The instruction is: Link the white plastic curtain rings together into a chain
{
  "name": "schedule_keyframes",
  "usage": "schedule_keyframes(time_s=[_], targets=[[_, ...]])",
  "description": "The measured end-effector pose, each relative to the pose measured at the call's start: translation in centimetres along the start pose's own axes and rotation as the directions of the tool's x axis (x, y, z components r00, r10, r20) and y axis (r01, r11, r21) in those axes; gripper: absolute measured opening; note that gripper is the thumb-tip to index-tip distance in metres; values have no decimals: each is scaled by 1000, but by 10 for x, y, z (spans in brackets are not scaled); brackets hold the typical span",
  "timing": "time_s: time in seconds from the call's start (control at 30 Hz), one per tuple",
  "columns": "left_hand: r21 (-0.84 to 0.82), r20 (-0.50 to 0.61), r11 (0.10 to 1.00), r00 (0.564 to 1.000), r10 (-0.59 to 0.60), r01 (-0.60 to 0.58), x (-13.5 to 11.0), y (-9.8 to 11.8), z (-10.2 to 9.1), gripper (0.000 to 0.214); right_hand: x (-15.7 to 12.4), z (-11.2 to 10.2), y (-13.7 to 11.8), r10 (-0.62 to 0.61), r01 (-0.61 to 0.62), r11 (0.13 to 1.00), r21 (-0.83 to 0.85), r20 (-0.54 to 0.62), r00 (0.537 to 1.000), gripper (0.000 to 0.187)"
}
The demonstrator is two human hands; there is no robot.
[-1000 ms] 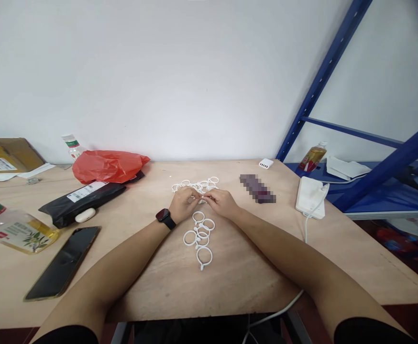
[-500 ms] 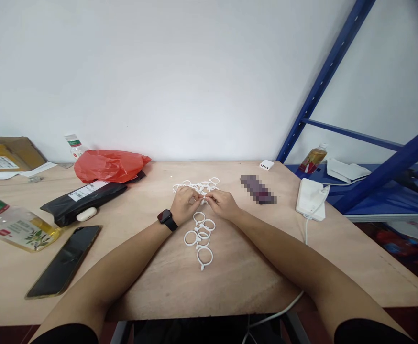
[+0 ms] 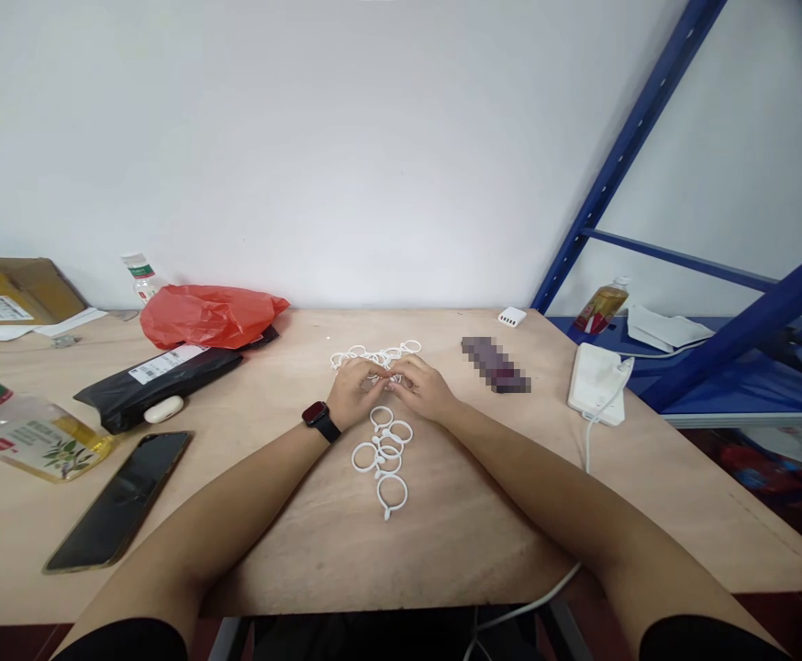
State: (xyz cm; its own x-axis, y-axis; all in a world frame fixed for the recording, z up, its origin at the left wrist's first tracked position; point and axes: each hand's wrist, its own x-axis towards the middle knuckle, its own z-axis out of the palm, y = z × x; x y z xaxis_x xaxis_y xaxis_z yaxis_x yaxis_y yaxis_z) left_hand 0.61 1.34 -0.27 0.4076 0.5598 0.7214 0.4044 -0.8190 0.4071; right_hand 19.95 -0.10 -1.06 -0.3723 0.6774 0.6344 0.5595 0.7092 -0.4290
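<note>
My left hand [image 3: 358, 390] and my right hand [image 3: 425, 387] meet over the middle of the table, fingertips pinched together. Between them is a white curtain ring [image 3: 388, 385], mostly hidden by the fingers. Just beyond the hands lies a loose pile of similar white rings [image 3: 373, 356], partly covered by my fingers. Nearer to me, several more white rings lie overlapping in a rough line; the closest ring [image 3: 406, 493] has its small tab pointing toward me. A black smartwatch [image 3: 317, 416] is on my left wrist.
On the left are a phone [image 3: 118, 505], an oil-coloured drink bottle [image 3: 36, 431], a black parcel [image 3: 160, 386], a white earbud case [image 3: 163, 409] and a red plastic bag [image 3: 212, 317]. To the right lie a blurred-out item [image 3: 495, 364] and a white power strip [image 3: 597, 386] with a cable.
My right fingers have curled in closer over the left fingertips, covering more of the ring between them. The other rings lie as before; the view has shifted very slightly.
</note>
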Motion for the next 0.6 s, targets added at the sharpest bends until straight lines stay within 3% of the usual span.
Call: schedule_keyframes(time_s=[0.23,0.33,0.43,0.6], targets=[[91,-65,995,998,-22,28,2,-5,0,9,0,-3,-1,-22,23,999,23,-33,999,6],[176,14,976,991,-133,129,4,-7,0,11,0,-5,-2,-37,37,999,-2,52,998,9],[285,104,931,958,-267,229,4,-5,1,11,-1,-5,-4,-64,70,997,-29,169,984,9],[412,229,878,906,-357,242,3,-3,2,19,-2,0,-10,-159,155,987,40,325,932,5]])
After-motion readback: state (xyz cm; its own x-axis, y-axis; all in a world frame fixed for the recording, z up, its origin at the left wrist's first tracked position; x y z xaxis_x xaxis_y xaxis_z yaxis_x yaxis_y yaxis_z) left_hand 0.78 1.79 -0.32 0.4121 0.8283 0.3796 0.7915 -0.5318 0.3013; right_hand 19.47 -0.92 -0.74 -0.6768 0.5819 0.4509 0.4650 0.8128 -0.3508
